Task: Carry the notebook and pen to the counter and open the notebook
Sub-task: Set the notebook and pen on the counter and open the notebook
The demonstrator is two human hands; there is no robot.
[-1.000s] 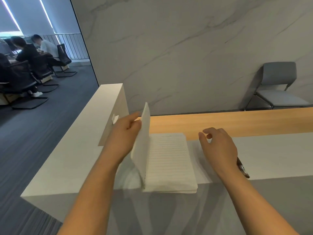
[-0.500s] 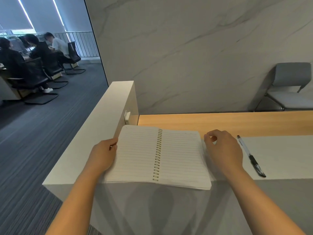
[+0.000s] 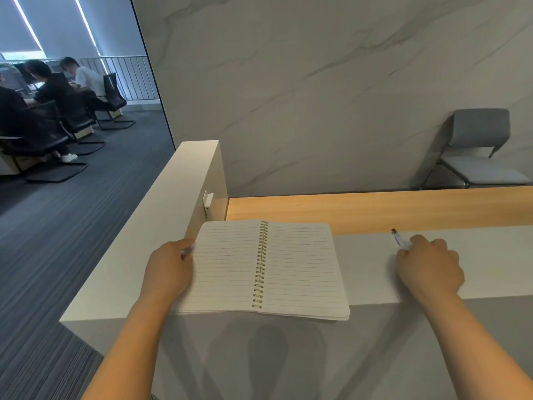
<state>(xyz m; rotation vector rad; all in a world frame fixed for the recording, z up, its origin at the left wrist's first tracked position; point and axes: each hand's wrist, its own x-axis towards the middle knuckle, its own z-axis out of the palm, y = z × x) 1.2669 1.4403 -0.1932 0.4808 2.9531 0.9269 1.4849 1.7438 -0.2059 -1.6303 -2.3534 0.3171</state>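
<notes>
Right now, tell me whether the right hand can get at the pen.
Probably yes: the right hand is already over the pen on the counter, fingertips at its barrel, nothing between them.

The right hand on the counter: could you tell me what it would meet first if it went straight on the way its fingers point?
The right hand would meet the pen first; its fingertips seem already at it.

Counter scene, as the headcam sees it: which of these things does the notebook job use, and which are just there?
Part of the job:
- notebook, open flat on the counter
- pen, under the right hand
- left hand, on the notebook's left edge

Just there:
- grey chair by the wall
- people seated at desks, far left
</notes>
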